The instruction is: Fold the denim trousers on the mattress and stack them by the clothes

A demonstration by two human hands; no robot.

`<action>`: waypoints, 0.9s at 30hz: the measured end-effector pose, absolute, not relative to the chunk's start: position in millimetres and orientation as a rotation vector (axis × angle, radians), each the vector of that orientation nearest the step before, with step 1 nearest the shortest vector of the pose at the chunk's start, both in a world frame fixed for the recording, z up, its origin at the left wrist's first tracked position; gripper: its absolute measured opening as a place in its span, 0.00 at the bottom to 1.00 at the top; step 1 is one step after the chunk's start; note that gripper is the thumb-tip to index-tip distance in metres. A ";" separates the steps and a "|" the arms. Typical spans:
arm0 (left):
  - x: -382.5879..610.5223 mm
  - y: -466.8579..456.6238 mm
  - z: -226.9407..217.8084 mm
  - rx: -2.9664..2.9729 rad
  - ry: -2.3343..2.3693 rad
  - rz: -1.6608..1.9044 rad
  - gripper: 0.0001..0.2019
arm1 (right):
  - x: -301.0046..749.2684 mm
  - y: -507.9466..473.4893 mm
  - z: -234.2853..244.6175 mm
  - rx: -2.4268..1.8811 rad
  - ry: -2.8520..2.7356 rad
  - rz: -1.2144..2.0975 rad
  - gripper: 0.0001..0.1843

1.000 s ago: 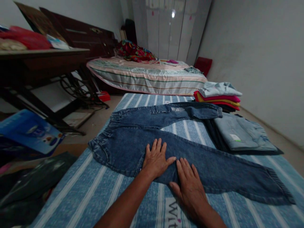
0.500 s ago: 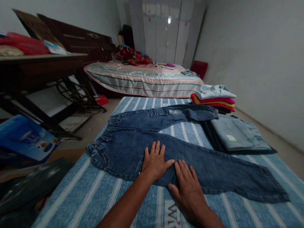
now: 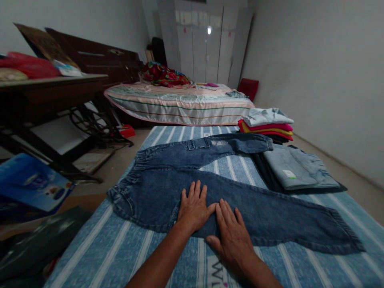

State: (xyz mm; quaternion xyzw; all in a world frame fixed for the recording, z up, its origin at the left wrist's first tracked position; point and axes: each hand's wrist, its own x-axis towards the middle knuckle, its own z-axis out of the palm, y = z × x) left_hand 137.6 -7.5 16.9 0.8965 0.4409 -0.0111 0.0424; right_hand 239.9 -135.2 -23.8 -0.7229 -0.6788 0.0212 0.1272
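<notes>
A pair of dark blue jeans [image 3: 270, 212] lies spread on a blue and white striped cloth [image 3: 135, 248], the elastic waist at the left and the legs apart toward the right. Flat on the nearer leg, around its upper part, rests my left hand [image 3: 195, 208] with the fingers spread. Just right of it, my right hand [image 3: 232, 228] presses on the same leg, fingers stretched out and the thumb at the near edge. My left thumb tip touches or nearly touches the right hand's fingers. Neither hand grips the fabric.
Folded light jeans [image 3: 295, 168] lie on darker clothing at the right, behind them a stack of folded clothes [image 3: 267, 126]. A bed [image 3: 180, 106] stands beyond. At left are a table with an iron treadle frame [image 3: 54, 82] and a blue box [image 3: 33, 182].
My right hand has shifted slightly left along the leg, nearer my left hand. The left hand stays nearly in place, and the camera view has tilted a little.
</notes>
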 end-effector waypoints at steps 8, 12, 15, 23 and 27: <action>135.6 -8.6 16.2 2.739 1.319 0.014 0.35 | 237.7 -135.8 -22.0 -2.104 -1.965 0.074 0.41; 134.1 -9.1 18.4 2.699 1.316 0.009 0.36 | 236.6 -136.7 -23.3 -2.091 -1.986 0.037 0.40; 132.1 -8.2 18.7 2.680 1.291 0.021 0.35 | 236.2 -137.6 -24.1 -2.080 -1.972 0.016 0.39; 127.5 -4.4 20.5 2.750 1.336 0.039 0.33 | 236.9 -136.0 -22.2 -2.066 -1.974 0.037 0.39; 124.2 -4.4 19.0 2.751 1.317 0.066 0.32 | 236.8 -135.1 -24.7 -2.064 -1.964 0.020 0.39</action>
